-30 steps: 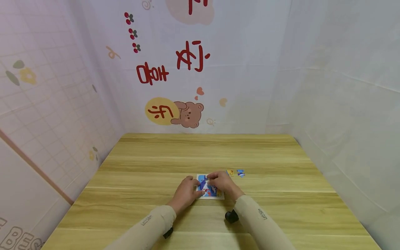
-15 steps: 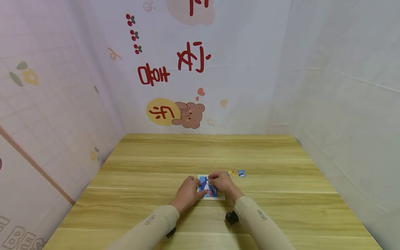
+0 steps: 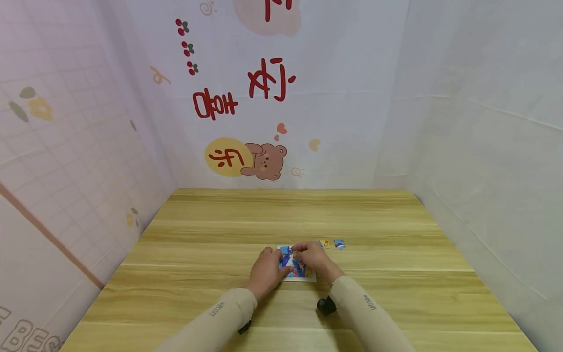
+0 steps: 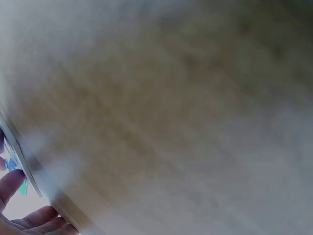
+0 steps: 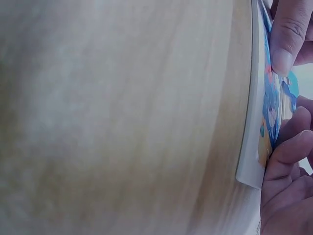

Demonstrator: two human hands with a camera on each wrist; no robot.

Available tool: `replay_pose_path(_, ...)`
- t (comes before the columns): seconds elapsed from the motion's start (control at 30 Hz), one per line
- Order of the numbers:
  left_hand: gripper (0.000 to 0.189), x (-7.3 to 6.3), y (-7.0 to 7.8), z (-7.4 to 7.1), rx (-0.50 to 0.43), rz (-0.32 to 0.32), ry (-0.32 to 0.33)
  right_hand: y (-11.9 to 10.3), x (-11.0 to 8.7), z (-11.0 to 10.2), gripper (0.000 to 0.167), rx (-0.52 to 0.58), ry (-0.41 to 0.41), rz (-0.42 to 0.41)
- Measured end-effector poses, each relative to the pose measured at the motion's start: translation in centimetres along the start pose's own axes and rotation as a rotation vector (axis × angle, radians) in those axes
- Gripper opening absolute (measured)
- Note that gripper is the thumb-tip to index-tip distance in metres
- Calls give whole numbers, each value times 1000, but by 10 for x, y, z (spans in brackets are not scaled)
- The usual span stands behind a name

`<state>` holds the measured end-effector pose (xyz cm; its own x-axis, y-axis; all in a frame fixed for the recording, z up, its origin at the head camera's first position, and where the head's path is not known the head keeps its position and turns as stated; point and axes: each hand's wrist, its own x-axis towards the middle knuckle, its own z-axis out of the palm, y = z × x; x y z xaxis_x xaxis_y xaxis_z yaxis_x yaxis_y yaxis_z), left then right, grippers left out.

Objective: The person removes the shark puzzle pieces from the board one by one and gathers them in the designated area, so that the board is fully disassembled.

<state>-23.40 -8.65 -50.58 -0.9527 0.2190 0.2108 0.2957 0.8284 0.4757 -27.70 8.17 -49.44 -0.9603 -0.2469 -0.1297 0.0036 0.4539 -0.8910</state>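
Note:
A small puzzle board (image 3: 303, 279) with a pale border and a blue sea picture lies between my hands. My left hand (image 3: 265, 271) rests at its left side, the thumb laid over the picture. In the right wrist view the left thumb (image 5: 283, 54) presses on the fitted pieces. My right hand (image 3: 313, 256) is over the upper right of the board, its thumb and finger pinching a blue puzzle piece (image 5: 292, 84) that stands tilted up from the board. The right hand's other fingers (image 5: 291, 152) curl by the board's corner.
Beyond my right hand, two loose puzzle pieces lie on the wooden table (image 3: 198, 274): a yellow piece (image 3: 324, 243) and a blue and white piece (image 3: 339, 244). White printed cloth (image 3: 343, 107) encloses the table at the back and sides.
My left hand has shifted slightly right, its thumb reaching further over the picture. The right hand stays nearly in place above the board. The two loose pieces have not moved.

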Motion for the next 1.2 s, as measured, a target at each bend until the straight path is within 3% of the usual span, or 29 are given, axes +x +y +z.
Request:
replay_pose_path(0.27,34,1,-3,2,3,-7,-5,-4,-1,5,22,47,36,-12)
replay_pose_path(0.57,35,1,-2,3,23,-20,-13,-5,2,9,9,50,102,6)
replay_pose_path(1.2,34,1,0,1,32,-25,0,-11,4,13,7,98,115,43)
